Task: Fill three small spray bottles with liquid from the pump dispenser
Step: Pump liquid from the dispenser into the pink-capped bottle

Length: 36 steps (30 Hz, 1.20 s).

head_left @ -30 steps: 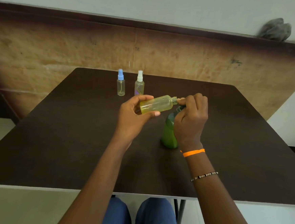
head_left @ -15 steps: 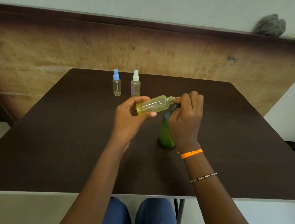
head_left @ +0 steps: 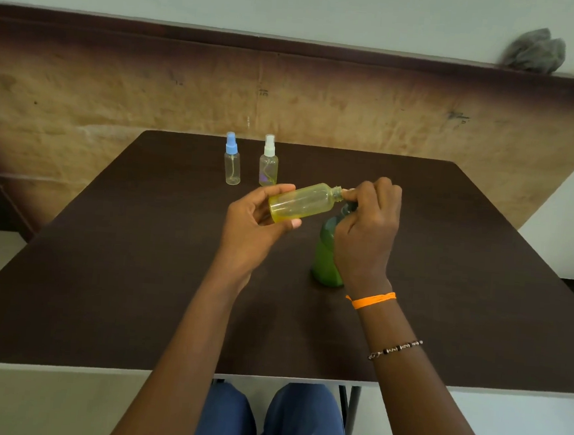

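Fingers of the left hand [head_left: 254,228] wrap the tilted yellow bottle [head_left: 302,203]; right hand [head_left: 367,223] pinches at its neck — keep the mouth steady over the green dispenser [head_left: 325,258].

Showing soft, even, moderately bright indoor light, with no hard glare anywhere. Casting only faint, diffuse shadows beneath the forearms on the dark table [head_left: 109,272]. Bending straight lines at the edges, the wall panel [head_left: 356,106] bowing from wide-angle distortion. Darkening and smearing slightly toward the left edge. Keeping the centre reasonably sharp, far corners softer.
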### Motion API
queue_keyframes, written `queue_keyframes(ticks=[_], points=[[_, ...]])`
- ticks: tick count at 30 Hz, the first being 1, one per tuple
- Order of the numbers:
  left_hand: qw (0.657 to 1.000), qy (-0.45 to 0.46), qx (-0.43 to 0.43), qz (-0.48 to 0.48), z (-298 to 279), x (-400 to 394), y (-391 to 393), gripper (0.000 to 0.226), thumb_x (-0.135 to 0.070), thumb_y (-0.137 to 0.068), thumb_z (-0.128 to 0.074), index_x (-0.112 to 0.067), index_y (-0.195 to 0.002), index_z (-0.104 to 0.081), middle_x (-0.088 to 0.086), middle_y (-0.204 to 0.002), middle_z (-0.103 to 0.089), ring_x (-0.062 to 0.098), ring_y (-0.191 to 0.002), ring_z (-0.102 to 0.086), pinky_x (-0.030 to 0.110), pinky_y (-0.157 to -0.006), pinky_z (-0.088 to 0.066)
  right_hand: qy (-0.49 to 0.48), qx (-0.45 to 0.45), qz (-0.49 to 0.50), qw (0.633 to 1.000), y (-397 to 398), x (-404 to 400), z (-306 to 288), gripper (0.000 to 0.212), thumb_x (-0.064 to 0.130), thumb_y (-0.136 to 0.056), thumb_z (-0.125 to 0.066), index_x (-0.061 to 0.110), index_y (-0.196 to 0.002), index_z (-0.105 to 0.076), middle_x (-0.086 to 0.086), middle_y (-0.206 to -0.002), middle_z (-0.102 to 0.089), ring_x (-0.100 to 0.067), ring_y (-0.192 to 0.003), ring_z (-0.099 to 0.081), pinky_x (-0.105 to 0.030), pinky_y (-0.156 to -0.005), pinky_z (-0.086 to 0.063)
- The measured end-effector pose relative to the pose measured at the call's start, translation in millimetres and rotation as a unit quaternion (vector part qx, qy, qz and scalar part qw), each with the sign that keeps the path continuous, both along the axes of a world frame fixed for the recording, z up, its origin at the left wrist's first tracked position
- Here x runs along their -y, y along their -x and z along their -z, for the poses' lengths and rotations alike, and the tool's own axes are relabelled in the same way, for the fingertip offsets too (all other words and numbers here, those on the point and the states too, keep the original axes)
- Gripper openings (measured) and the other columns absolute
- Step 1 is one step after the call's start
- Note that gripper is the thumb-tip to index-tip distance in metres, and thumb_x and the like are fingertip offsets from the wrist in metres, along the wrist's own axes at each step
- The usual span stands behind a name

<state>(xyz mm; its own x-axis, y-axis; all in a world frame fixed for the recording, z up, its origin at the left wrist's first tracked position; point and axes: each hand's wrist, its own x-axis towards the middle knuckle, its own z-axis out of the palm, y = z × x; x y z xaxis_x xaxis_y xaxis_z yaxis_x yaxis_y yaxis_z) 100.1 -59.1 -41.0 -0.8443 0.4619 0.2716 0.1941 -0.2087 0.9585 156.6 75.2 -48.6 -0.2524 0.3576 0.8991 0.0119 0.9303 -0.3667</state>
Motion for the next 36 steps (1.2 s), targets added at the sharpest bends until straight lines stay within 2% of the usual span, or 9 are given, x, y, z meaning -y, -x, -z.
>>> queue_keyframes(ticks=[6, 12, 22, 27, 32, 36], points=[[1.0, -0.017, 0.007, 0.001, -5, -3, -3, 0.049, 0.012, -0.071, -0.07, -0.025, -0.101, -0.064, -0.009, -0.099, -0.069, 0.002, -0.095, -0.066, 0.015, -0.077, -0.051, 0.017, 0.017, -0.008, 1.0, 0, -1, -15, 0.024, 0.0, -0.074, -0.032, 0.001, -0.071, -0.056, -0.013, -0.075, -0.051, -0.02, -0.075, -0.037, -0.036, -0.062, -0.04], [1.0, -0.009, 0.02, 0.004, 1, -3, -5, 0.048, 0.014, -0.071, -0.069, -0.023, -0.102, -0.063, -0.01, -0.096, -0.068, -0.002, -0.09, -0.066, 0.013, -0.073, -0.05, -0.011, -0.014, 0.016, 1.0, 5, -4, 2, 0.021, -0.012, -0.076, -0.039, 0.0, -0.067, -0.054, -0.017, -0.07, -0.048, -0.022, -0.07, -0.034, -0.039, -0.057, -0.037], [1.0, -0.016, 0.021, 0.003, -3, -3, -8, 0.045, 0.012, -0.072, -0.07, -0.022, -0.102, -0.063, -0.009, -0.096, -0.068, -0.004, -0.088, -0.065, 0.012, -0.074, -0.051, -0.018, 0.023, 0.008, 1.0, -1, -3, -11, 0.021, -0.006, -0.075, -0.036, 0.001, -0.072, -0.056, -0.014, -0.073, -0.05, -0.02, -0.073, -0.035, -0.032, -0.062, -0.036], [1.0, -0.009, 0.025, -0.002, 3, -2, -7, 0.046, 0.013, -0.071, -0.069, -0.023, -0.1, -0.063, -0.009, -0.095, -0.068, -0.004, -0.088, -0.065, 0.012, -0.074, -0.05, -0.039, 0.005, 0.042, 0.998, 4, -4, 5, 0.02, -0.013, -0.079, -0.044, 0.0, -0.067, -0.055, -0.016, -0.069, -0.048, -0.021, -0.069, -0.032, -0.039, -0.056, -0.036], [1.0, -0.008, 0.025, 0.003, 0, -2, -6, 0.046, 0.011, -0.072, -0.07, -0.022, -0.102, -0.063, -0.01, -0.096, -0.068, -0.003, -0.089, -0.065, 0.013, -0.074, -0.051, -0.028, 0.024, 0.014, 0.999, -3, 1, -6, 0.017, -0.002, -0.077, -0.039, 0.0, -0.071, -0.055, -0.015, -0.073, -0.049, -0.022, -0.072, -0.035, -0.037, -0.06, -0.037], [1.0, -0.009, 0.02, 0.004, -4, -2, -5, 0.045, 0.011, -0.072, -0.07, -0.02, -0.104, -0.063, -0.008, -0.097, -0.068, -0.002, -0.089, -0.065, 0.013, -0.074, -0.051, -0.019, 0.045, -0.005, 0.999, -8, 3, -13, 0.012, 0.012, -0.076, -0.049, 0.001, -0.073, -0.054, -0.012, -0.076, -0.049, -0.024, -0.072, -0.04, -0.03, -0.064, -0.035]])
